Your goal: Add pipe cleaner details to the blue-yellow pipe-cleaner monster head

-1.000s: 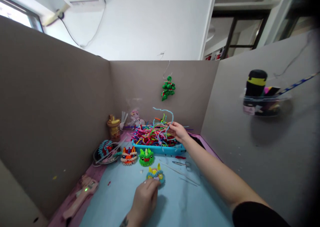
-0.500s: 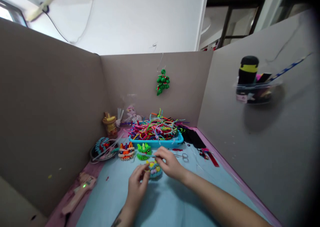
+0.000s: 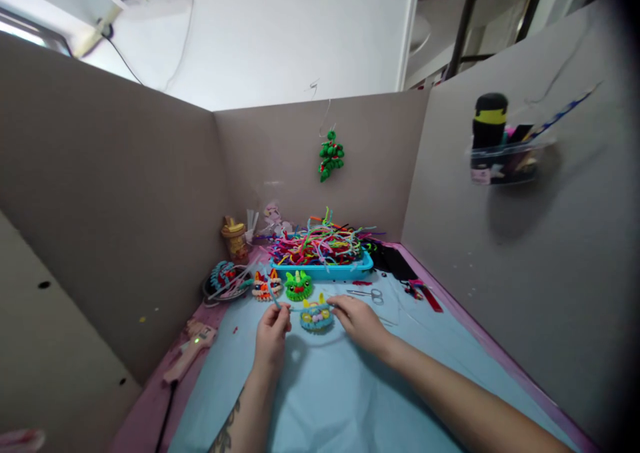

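Note:
My left hand (image 3: 273,328) is closed in a pinch around a light blue pipe cleaner (image 3: 275,294), whose free end sticks up above the fingers. From there the pipe cleaner runs right, across the upper face of a blue pipe-cleaner animal head (image 3: 316,318) with yellow ears and a lilac nose. At the right side of that head, the fingertips of my right hand (image 3: 357,321) are pinched, seemingly on the pipe cleaner's other stretch; the exact contact is too small to see. A green animal head (image 3: 299,286) and an orange-and-white one (image 3: 267,286) stand just behind.
A blue tray (image 3: 320,273) heaped with coloured pipe cleaners stands at the back. Scissors (image 3: 373,296) lie to the right. At left are a dark bowl (image 3: 225,294) and a pink corded tool (image 3: 190,354). Grey partitions (image 3: 320,200) enclose the table.
My left hand has let go of the blue animal head and now grips the light blue pipe cleaner to its left. My right hand has moved to the head's right side. The view has shifted slightly.

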Motion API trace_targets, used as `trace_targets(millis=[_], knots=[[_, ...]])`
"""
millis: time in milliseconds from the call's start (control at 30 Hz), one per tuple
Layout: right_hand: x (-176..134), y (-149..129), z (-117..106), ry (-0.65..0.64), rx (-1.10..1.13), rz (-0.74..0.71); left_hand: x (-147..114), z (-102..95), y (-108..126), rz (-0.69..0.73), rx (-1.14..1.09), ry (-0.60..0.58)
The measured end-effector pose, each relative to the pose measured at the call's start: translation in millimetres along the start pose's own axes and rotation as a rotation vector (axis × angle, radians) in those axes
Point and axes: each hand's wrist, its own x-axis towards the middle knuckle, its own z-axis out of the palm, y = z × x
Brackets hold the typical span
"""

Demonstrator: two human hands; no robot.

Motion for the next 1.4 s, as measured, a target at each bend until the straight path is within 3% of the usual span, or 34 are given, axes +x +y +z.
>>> trace_targets(millis=[300,500,633,900,1100,1400], knots=[[-13,4,1,0.146,0.173,0.266,-5,-3.1,0,-0.095,-0.076,0.018],[-17,27,9,0.142,0.08,0.216,-3,-15.2,9,-0.182,-0.445,0.018],[-20,45,5,0.159,-0.03,0.197,2,-23.7,9,-0.178,-0.541,0.063],[-20,63,-3,0.226,-0.049,0.285,4,-21.0,7,-0.1,-0.457,0.12],[-19,63,-8,0.202,-0.057,0.282,6,-20.4,2,-0.117,-0.304,0.163],[-18,75,-13,0.239,-0.088,0.298,2,-20.1,-1,-0.083,-0.095,0.149]])
